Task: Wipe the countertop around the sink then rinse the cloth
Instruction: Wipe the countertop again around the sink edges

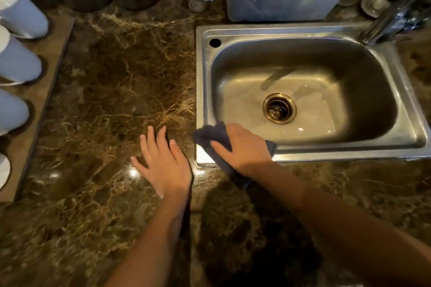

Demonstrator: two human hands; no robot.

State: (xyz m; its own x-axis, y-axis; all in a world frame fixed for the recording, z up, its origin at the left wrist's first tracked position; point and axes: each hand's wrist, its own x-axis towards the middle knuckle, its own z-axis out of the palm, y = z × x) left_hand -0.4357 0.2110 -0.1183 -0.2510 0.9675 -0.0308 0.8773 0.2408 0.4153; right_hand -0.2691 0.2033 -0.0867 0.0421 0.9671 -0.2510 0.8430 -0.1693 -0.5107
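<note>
At lower centre, the right hand (243,148) is grasping the dark blue cloth (207,138) on the lower-left corner of the sink (349,152); the left hand (163,163) is lying flat, fingers spread, on the marble countertop (116,77)

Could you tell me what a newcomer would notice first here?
The stainless steel sink fills the right side, its brass-rimmed drain in the middle. At its near-left corner the right hand grips a dark blue cloth on the rim, while the left hand spreads flat over the brown marble countertop.
</note>
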